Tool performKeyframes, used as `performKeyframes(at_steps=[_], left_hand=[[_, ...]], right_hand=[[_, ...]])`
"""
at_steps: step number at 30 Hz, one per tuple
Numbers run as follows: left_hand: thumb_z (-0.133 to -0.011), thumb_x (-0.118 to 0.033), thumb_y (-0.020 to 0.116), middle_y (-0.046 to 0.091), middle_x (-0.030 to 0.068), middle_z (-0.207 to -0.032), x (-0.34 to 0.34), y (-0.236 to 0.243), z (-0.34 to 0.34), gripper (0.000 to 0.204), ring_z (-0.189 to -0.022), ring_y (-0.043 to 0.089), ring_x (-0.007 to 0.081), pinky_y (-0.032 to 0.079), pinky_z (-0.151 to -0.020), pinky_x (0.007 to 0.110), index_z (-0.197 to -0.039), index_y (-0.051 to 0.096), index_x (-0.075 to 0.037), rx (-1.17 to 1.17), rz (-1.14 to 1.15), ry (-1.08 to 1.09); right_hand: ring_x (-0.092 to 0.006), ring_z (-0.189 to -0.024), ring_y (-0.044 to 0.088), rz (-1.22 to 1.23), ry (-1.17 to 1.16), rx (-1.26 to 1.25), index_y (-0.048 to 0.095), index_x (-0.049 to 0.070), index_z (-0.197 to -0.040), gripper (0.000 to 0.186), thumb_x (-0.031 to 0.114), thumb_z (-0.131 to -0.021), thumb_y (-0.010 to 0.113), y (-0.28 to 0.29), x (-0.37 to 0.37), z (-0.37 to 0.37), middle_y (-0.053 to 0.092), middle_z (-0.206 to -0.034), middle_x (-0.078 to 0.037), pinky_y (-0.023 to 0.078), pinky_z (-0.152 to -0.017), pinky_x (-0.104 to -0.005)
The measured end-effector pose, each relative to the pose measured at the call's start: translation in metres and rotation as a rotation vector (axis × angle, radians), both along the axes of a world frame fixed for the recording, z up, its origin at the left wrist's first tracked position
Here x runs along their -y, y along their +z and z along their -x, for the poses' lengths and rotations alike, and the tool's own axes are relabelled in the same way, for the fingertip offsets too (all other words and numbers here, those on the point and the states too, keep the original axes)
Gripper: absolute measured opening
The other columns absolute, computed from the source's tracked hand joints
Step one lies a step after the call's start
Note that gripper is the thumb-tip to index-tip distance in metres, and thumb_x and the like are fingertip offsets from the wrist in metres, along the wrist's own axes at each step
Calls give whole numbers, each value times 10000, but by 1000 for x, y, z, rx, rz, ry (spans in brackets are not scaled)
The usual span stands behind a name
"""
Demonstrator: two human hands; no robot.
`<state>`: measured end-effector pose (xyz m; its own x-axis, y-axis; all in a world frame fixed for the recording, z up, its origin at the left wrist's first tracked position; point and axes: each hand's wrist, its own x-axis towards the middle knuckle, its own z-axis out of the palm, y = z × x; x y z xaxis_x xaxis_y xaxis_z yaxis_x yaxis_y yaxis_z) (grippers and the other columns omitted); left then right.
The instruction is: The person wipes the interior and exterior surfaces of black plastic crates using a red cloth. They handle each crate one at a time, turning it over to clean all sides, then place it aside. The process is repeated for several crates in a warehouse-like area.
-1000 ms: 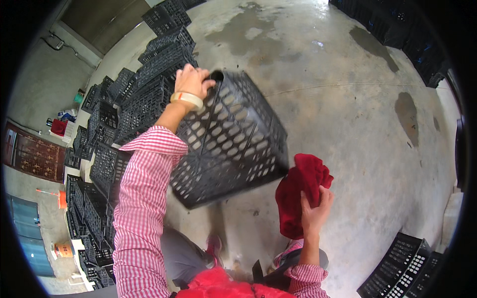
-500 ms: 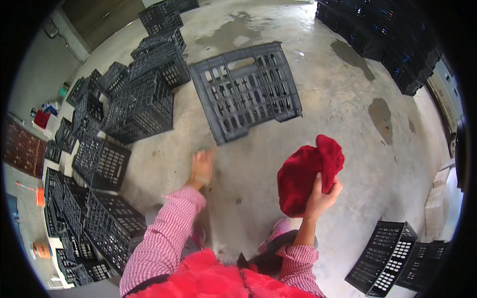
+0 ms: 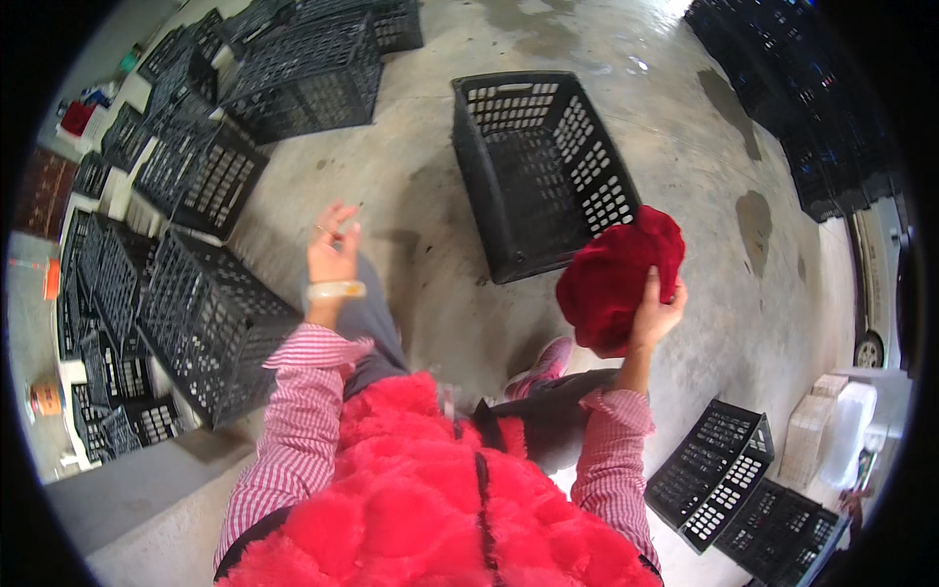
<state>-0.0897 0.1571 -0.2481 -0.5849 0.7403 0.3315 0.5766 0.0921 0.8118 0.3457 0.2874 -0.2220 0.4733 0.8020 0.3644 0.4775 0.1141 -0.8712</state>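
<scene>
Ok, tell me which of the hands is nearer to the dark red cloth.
Right. The right hand grips the dark red cloth at its right side; the left hand is apart from it, well off to the left, and holds nothing.

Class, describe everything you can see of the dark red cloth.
The dark red cloth looks soft and velvety. It is bunched into a rounded bundle, with a smaller fold standing up at its upper right. The right hand grips its right side. It overlaps the black crate in view; whether they touch is unclear.
</scene>
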Motion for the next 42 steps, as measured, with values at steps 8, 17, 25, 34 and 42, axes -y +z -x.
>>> performKeyframes(at_steps=[8,17,25,34,42], left_hand=[[-786,-488,597,493,153,-1222,176,-49,111,634,-1178,412,315,381,-946,428,-1211,492,-30,-289,1057,729],[-752,-563,612,515,114,-1242,169,-58,147,658,-1184,439,276,355,-946,387,-1189,541,-76,108,1076,849],[-796,-289,592,568,78,-1182,160,-70,162,388,-1154,477,237,362,-926,378,-1126,586,-84,86,1043,910],[-781,-290,566,632,170,-1022,170,-22,148,335,-1008,581,307,469,-843,393,-956,651,-18,-57,788,949],[-747,-206,537,607,290,-992,153,74,168,363,-975,594,395,469,-821,420,-943,621,88,212,568,810]], right_hand=[[-245,-916,566,22,-52,296,589,-53,-1101,540,376,-789,691,25,3,-24,620,-1046,-190,437,-881,-353],[-288,-973,571,-6,150,162,580,-45,-1127,595,425,-776,680,43,-2,17,603,-1107,-195,441,-894,-367],[-329,-998,568,-291,199,280,552,-44,-1167,502,241,-781,700,35,-4,28,596,-1117,-213,429,-910,-390],[-280,-954,573,-27,91,185,562,-56,-1130,559,383,-801,670,-4,-13,-2,615,-1066,-191,438,-887,-357],[-247,-941,573,12,158,-44,587,-40,-1082,495,363,-806,670,11,14,0,624,-1045,-162,439,-874,-345]])
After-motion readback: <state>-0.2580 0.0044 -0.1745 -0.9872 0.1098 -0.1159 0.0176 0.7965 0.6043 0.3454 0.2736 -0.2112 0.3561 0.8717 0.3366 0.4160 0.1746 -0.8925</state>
